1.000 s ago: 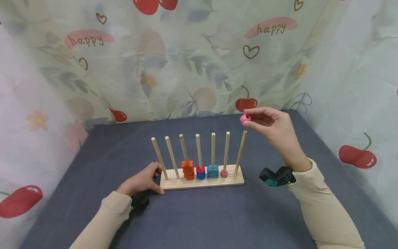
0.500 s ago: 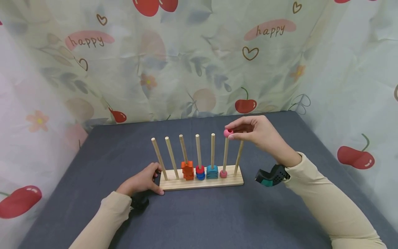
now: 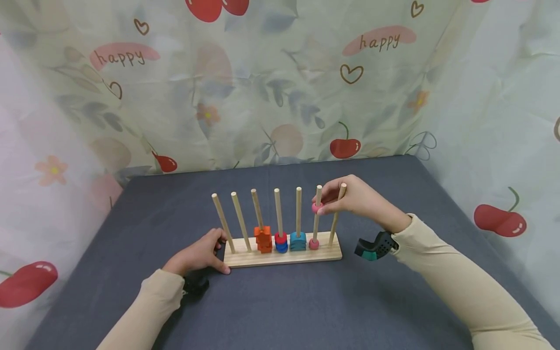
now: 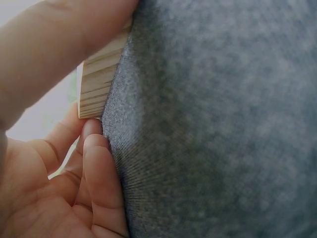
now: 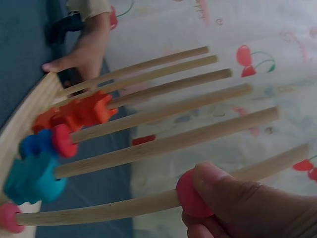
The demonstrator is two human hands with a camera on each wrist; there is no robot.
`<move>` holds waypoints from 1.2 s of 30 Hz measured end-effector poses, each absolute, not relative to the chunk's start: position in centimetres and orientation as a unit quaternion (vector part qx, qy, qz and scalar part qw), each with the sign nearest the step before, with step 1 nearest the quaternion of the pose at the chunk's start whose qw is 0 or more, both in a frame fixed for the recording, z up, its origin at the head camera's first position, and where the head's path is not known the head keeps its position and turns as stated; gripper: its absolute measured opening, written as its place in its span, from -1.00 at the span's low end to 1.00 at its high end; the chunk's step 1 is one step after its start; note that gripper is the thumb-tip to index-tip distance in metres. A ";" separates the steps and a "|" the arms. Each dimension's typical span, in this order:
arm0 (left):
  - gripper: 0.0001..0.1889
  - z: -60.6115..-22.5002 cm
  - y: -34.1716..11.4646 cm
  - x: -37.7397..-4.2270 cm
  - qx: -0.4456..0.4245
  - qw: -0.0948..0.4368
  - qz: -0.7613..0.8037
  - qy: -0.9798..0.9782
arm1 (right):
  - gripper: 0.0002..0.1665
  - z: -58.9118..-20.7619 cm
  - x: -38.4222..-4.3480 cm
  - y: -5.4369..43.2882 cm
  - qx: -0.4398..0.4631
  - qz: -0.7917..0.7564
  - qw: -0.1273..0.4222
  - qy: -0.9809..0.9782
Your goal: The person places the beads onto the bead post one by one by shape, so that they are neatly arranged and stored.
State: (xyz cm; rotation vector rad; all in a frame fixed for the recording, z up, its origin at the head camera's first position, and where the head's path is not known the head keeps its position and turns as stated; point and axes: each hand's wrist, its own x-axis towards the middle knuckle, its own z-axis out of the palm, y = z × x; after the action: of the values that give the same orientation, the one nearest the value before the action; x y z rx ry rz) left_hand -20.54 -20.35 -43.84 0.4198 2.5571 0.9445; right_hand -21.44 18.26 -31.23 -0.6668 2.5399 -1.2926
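Note:
A pink bead (image 3: 316,208) is threaded partway down the second peg from the right, and my right hand (image 3: 350,197) pinches it between thumb and fingers. Another pink bead (image 3: 313,244) sits at the foot of that same peg. The wooden peg board (image 3: 280,257) stands on the table, its left end gripped by my left hand (image 3: 199,253) with the thumb at the front corner. Orange pieces (image 3: 263,239), a red bead (image 3: 281,238) over blue ones (image 3: 282,248), and teal pieces (image 3: 298,241) sit low on the middle pegs. The left wrist view shows the board's wooden end (image 4: 101,82) between thumb and fingers.
Bare pegs rise at the left end, such as the leftmost peg (image 3: 223,223), and at the right end stands another bare peg (image 3: 336,221) close to my right hand. A dark cloth (image 3: 280,311) covers the table. Printed curtains (image 3: 262,97) hang behind and on both sides.
My right hand has moved left and down with the pink bead, from above the rightmost peg onto the second peg from the right and partway down it. My left hand stays on the board.

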 end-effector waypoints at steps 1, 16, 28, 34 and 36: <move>-0.29 -43.9 -20.4 -20.6 0.149 0.190 0.336 0.910 | -0.74 -31.8 -21.5 18.2 -0.229 -0.436 0.109 0.863; -0.29 -44.2 -20.4 -20.8 0.160 0.182 0.342 0.908 | -0.80 -41.4 -21.3 17.9 -0.193 -0.437 0.102 0.873; -0.29 -44.0 -20.4 -20.7 0.155 0.184 0.344 0.907 | -0.77 -42.6 -21.0 18.0 -0.204 -0.445 0.086 0.868; -0.30 -44.1 -20.5 -20.6 0.160 0.180 0.347 0.906 | -0.77 -42.8 -20.9 17.9 -0.208 -0.451 0.084 0.864; -0.29 -44.1 -20.5 -20.6 0.159 0.179 0.347 0.907 | -0.77 -42.9 -20.8 17.9 -0.206 -0.451 0.083 0.864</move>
State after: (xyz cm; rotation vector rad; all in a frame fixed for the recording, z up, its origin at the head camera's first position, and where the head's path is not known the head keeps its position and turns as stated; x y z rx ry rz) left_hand -20.59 -20.46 -44.11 0.4501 2.5635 0.9796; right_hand -20.80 17.92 -42.91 -0.6155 2.5803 -1.3460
